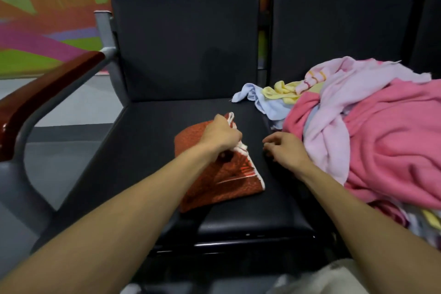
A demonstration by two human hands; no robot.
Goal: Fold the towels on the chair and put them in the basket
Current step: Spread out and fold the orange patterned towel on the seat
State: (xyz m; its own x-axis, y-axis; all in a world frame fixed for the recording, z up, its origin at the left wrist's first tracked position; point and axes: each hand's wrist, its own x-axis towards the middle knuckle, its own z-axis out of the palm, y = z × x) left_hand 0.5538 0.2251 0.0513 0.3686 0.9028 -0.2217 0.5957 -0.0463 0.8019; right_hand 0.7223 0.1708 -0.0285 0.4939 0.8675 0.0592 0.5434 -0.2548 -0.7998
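Note:
An orange-red patterned towel (pixel 222 181) with a white hem lies partly folded on the black chair seat (pixel 148 150). My left hand (pixel 222 135) grips its far white edge and lifts it slightly off the seat. My right hand (pixel 285 148) hovers just right of the towel with loosely curled fingers and holds nothing. A heap of unfolded towels fills the neighbouring seat: a bright pink one (pixel 386 141), a pale lilac one (pixel 334 112), a yellow one (pixel 284 92) and a light blue one (pixel 260 100). No basket is in view.
A wooden armrest (pixel 47 86) on a grey metal frame borders the seat on the left. The black backrest (pixel 186 43) rises behind. A colourful wall graphic (pixel 47 19) and grey floor lie beyond. Pale fabric (pixel 322 279) shows at the bottom edge.

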